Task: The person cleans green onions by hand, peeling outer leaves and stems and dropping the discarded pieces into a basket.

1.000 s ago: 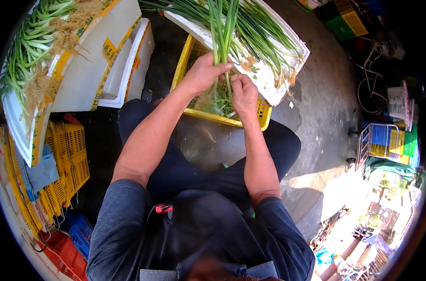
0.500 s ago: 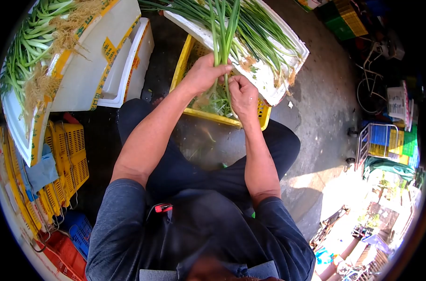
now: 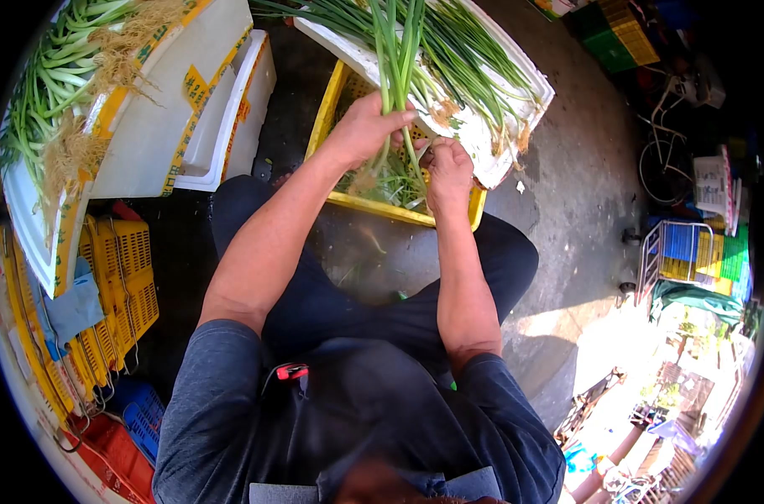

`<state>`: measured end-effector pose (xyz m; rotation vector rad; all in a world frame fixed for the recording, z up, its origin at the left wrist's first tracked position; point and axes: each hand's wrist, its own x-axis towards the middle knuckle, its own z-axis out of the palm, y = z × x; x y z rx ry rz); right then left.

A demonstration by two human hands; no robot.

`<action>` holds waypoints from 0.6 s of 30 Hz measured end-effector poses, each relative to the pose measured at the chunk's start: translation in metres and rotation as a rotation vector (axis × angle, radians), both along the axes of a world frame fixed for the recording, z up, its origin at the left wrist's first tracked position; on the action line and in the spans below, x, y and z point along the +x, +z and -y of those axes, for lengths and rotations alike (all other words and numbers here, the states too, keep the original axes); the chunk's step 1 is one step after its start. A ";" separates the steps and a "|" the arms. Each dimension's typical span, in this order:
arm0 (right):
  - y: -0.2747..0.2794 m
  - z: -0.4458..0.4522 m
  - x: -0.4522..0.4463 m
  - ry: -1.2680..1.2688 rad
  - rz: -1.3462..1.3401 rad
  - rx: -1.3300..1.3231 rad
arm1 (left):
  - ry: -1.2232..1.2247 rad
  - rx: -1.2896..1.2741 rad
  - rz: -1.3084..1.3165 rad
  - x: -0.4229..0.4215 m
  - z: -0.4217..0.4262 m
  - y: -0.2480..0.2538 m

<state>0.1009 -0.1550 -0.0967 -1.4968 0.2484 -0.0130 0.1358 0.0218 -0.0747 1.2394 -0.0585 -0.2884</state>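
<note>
My left hand (image 3: 367, 133) is wrapped round a small bunch of green onions (image 3: 396, 59), whose leaves point up and away from me. Just right of the stalks, my right hand (image 3: 449, 174) is pinched, with a thin pale strip showing at its fingertips. Both hands are above a yellow crate (image 3: 382, 210) holding loose green and pale scraps. Behind them, a white foam board (image 3: 474, 151) carries more green onions (image 3: 483, 63) with brownish roots.
White foam boxes (image 3: 231, 126) stand at the upper left, with rooted green onions (image 3: 59, 84) on top. Yellow crates (image 3: 126, 277) are at the left, a red one (image 3: 113, 454) below. A metal cart (image 3: 680, 252) and a bicycle (image 3: 667, 164) are at the right.
My right hand has moved slightly right, away from the stalks, with a pale strip now visible at its fingertips. My left hand has stayed nearly still round the bunch.
</note>
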 end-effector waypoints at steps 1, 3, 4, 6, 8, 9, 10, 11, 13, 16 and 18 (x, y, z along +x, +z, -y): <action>0.003 0.002 0.000 -0.017 -0.029 0.117 | 0.004 -0.012 -0.019 0.000 0.000 0.002; 0.013 0.002 -0.004 -0.075 -0.069 0.297 | 0.006 -0.027 -0.029 0.000 -0.001 0.001; 0.022 -0.001 -0.007 -0.115 -0.081 0.359 | 0.005 -0.030 -0.020 0.002 -0.001 -0.002; 0.024 0.000 -0.009 -0.166 -0.083 0.488 | 0.021 -0.045 -0.028 0.004 -0.002 -0.004; 0.017 0.010 -0.010 -0.187 -0.062 0.620 | 0.054 -0.071 -0.066 0.004 -0.003 -0.004; 0.020 0.012 -0.013 -0.175 -0.065 0.591 | 0.064 -0.086 -0.084 0.004 -0.004 -0.001; 0.027 0.014 -0.017 -0.164 -0.067 0.563 | 0.074 -0.101 -0.102 0.005 -0.007 0.002; 0.031 0.017 -0.021 -0.152 -0.069 0.534 | 0.084 -0.116 -0.121 0.005 -0.009 0.004; 0.028 0.032 -0.024 -0.112 -0.053 0.434 | 0.136 -0.137 -0.102 0.007 -0.015 0.004; 0.035 0.045 -0.036 -0.063 -0.044 0.295 | 0.191 -0.126 -0.066 0.013 -0.025 0.002; 0.037 0.051 -0.040 -0.023 -0.008 0.221 | 0.238 -0.151 -0.080 0.015 -0.031 0.002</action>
